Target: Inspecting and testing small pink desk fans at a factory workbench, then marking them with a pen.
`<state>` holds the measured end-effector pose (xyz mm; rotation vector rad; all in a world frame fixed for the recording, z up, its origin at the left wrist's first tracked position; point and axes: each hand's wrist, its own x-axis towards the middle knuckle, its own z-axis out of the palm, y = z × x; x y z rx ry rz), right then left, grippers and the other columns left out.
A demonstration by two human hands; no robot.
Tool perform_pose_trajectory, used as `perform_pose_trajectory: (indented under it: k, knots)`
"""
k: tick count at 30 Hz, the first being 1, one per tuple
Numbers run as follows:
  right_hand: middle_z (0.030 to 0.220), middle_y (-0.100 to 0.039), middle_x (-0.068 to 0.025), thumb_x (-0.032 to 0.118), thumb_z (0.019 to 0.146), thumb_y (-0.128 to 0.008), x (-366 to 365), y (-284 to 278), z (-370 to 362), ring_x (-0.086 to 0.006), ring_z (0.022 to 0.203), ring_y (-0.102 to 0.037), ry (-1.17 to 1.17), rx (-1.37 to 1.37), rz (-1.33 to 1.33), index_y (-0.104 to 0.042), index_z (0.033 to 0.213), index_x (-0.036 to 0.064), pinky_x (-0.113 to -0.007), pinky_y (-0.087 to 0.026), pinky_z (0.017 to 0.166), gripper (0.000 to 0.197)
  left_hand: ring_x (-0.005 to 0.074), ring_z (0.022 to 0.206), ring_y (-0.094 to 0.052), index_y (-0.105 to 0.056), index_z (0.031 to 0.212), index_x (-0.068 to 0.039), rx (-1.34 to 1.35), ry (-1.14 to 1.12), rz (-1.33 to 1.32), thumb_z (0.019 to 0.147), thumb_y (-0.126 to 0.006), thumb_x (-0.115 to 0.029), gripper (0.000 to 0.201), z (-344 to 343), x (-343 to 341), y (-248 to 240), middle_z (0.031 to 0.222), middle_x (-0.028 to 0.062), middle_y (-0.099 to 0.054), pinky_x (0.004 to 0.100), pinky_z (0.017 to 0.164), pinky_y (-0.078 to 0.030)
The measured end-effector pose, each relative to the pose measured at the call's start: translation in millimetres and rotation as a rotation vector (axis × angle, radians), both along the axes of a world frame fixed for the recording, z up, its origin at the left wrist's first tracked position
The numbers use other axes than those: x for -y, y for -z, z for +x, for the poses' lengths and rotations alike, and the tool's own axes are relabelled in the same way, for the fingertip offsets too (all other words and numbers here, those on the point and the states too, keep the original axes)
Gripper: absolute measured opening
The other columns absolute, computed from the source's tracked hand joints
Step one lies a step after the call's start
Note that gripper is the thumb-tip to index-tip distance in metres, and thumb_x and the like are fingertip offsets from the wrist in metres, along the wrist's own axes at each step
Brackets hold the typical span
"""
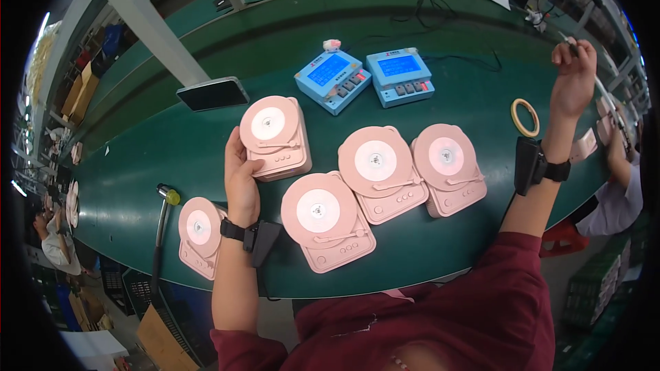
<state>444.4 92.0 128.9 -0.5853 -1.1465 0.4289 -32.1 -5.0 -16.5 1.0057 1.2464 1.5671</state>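
Note:
My left hand (242,180) is closed on the left side of a pink toy record player (282,163), its thumb on the front corner near the small knobs. This player has a round platter with a white disc and a tonearm. Three more pink record players of the same kind, a front one (332,251), a middle one (394,207) and a right one (457,194), lie to its right. Up at the far right, my right hand (576,79) is raised off the table, fingers curled round a thin pen-like thing (573,46), mostly hidden.
Another pink record player (198,251) lies left of my forearm, by a yellow-tipped hammer (170,196). Two blue boxes with lit screens, a left one (326,69) and a right one (400,65), stand behind. A phone (214,95) leans by a post; a tape roll (515,115) lies right.

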Motion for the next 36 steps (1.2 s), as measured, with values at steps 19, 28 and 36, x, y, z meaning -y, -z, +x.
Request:
perform_pose_trajectory:
  k: [19,28,36]
  knots:
    - [0.135,-0.052,-0.0096,0.002,0.086,-0.055,32,96,-28,-0.0232,0.132,-0.042,-0.143,1.276,-0.622,-0.05,0.131,0.0073,-0.036,-0.032,0.107,0.045,0.0258,0.136,-0.035,-0.028,0.144,0.0,0.072,0.038,0.072,0.072,-0.044,0.011,0.074,3,-4,4,0.145,0.0151,-0.037,0.0337,0.114,-0.024]
    - [0.147,-0.036,-0.0167,0.009,0.084,-0.059,125,128,-50,-0.0274,0.136,-0.035,-0.559,0.326,-0.858,-0.027,0.145,0.0008,-0.036,-0.025,0.113,0.069,0.0255,0.135,-0.036,-0.028,0.145,-0.001,0.04,-0.027,-0.008,0.075,-0.043,0.008,0.072,8,-1,-1,0.144,0.0161,-0.038,0.0336,0.113,-0.025]
    - [0.146,-0.034,-0.0196,0.002,0.077,-0.06,138,132,-58,-0.0277,0.135,-0.036,-0.577,0.076,-0.847,-0.026,0.145,-0.0001,-0.037,-0.027,0.112,0.076,0.0246,0.135,-0.036,-0.027,0.145,0.0,0.03,-0.032,-0.011,0.075,-0.043,0.007,0.072,8,1,-3,0.145,0.0161,-0.037,0.0335,0.113,-0.024]
